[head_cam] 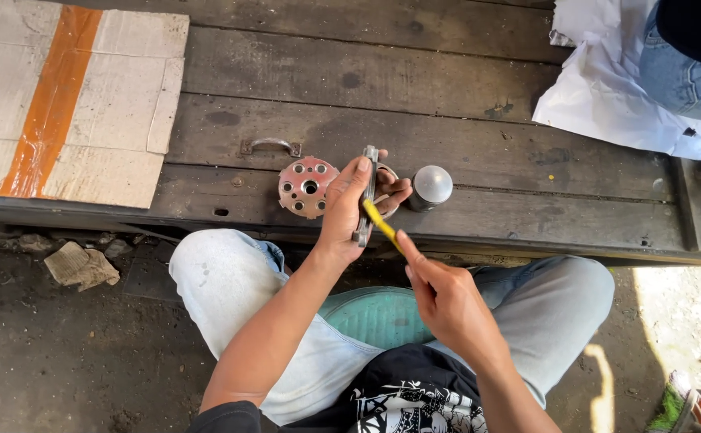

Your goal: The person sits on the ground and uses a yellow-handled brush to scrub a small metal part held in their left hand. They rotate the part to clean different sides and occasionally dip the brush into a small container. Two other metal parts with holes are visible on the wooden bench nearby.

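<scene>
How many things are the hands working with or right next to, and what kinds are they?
Round metal plates with holes: 1, the reddish round plate lying on the wooden platform.
Flat metal parts held edge-on: 1, in the left hand.
Yellow tools: 1, in the right hand.
Silver domed parts: 1, the silver domed part.
Total: 4

The left hand [353, 207] is raised with forearm extended, its fingers curled closed. The right hand [444, 298] sits just below those fingers, pinched tight.

Taped cardboard sheet [70, 96] on wooden planks [447, 88], white plastic bag [607, 88], crumpled paper [82, 266] on ground
</scene>
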